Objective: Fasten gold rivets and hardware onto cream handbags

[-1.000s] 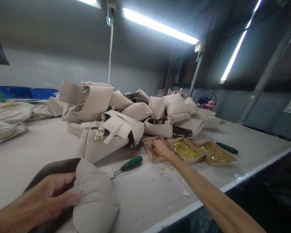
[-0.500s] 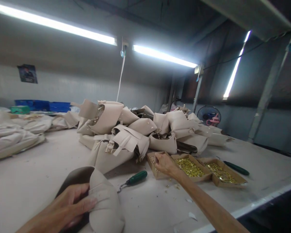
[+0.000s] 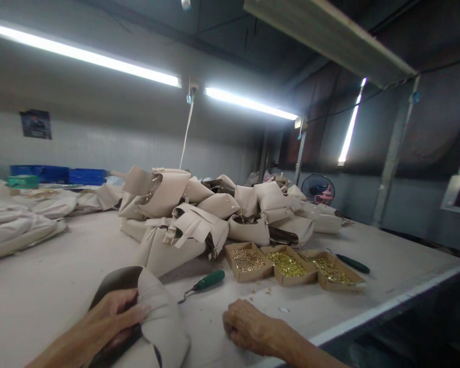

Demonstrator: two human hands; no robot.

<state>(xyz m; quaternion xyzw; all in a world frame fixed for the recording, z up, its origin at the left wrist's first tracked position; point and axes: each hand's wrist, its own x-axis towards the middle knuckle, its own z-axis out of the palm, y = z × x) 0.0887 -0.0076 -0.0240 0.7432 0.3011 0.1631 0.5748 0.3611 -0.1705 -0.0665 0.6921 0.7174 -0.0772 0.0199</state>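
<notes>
My left hand (image 3: 109, 322) grips a cream handbag (image 3: 164, 327) with a dark lining at the near left of the table (image 3: 53, 291), fingers curled over its strap edge. My right hand (image 3: 249, 327) rests on the table near the front edge, fingers curled shut; whether it holds a small part is hidden. Beyond it stand three small cardboard boxes: one of silvery-gold rivets (image 3: 248, 260), and two of gold fittings (image 3: 288, 264) (image 3: 330, 270). A green-handled tool (image 3: 205, 282) lies between the bag and the boxes.
A heap of cream handbags (image 3: 199, 214) fills the table's middle. More pale bags (image 3: 19, 225) lie at the far left, with blue crates (image 3: 61, 175) behind. A second green-handled tool (image 3: 351, 263) lies right of the boxes. A fan (image 3: 317, 189) stands at the back.
My right hand has drawn back from the left rivet box to the table near the front edge. My left hand keeps its hold on the bag. The camera tilted slightly.
</notes>
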